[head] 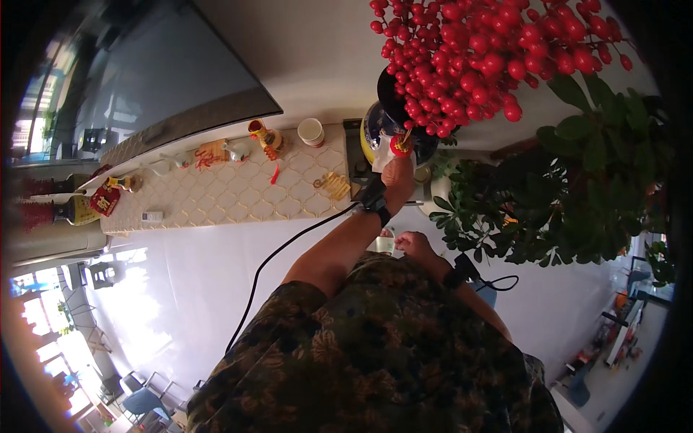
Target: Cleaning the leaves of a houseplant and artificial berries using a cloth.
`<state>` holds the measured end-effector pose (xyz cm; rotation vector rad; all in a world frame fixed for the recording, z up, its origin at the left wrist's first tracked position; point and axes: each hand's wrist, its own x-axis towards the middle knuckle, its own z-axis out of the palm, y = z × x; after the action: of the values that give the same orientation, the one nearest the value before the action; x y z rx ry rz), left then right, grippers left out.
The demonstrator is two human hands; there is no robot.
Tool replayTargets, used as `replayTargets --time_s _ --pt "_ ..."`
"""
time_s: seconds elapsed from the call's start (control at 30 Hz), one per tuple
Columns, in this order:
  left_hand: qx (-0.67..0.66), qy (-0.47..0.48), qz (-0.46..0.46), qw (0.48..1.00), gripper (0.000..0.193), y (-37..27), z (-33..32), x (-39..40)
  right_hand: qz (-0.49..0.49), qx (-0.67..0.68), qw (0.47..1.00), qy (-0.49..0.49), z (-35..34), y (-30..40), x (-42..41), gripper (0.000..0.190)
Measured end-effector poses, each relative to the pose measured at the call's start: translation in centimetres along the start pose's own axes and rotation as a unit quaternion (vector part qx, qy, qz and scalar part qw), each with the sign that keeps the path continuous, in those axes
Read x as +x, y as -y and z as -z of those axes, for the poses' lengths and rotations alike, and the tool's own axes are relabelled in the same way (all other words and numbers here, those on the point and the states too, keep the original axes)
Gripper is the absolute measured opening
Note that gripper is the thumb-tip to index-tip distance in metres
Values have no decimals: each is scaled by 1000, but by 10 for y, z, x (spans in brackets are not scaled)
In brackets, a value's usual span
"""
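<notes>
My left hand [398, 176] reaches up to a large blue and yellow vase [370, 132], with a white cloth or tissue [382, 156] in its grasp. A small red and gold ornament [401, 145] covers my fingertips, and I cannot tell whether I hold it too. Close to my body is my right hand [416, 245], its fingers curled. Beside those fingers shows part of a clear bottle with a pale label [385, 242]. Whether they touch it or hold something small is unclear.
Artificial red berry branches [471, 59] overhang the vase; a leafy plant [574, 178] stands right. On the patterned cabinet top [238, 200] are paper cups [311, 131], a gold figurine [266, 139] and a gold ornament [332, 185]. A television [178, 70] rises behind. A black cable [265, 265] trails from my left wrist.
</notes>
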<state>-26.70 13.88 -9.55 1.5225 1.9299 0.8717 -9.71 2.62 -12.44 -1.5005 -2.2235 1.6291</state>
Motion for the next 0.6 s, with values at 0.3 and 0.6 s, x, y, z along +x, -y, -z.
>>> replayTargets --time_s 0.3,0.6 --pt "40 10 -50 998 16 12 23 7 3 -29 999 -26 -4 -13 -6 22" --pt "128 35 126 983 22 77 66 -10 -11 82 996 -37 -6 -4 -12 20"
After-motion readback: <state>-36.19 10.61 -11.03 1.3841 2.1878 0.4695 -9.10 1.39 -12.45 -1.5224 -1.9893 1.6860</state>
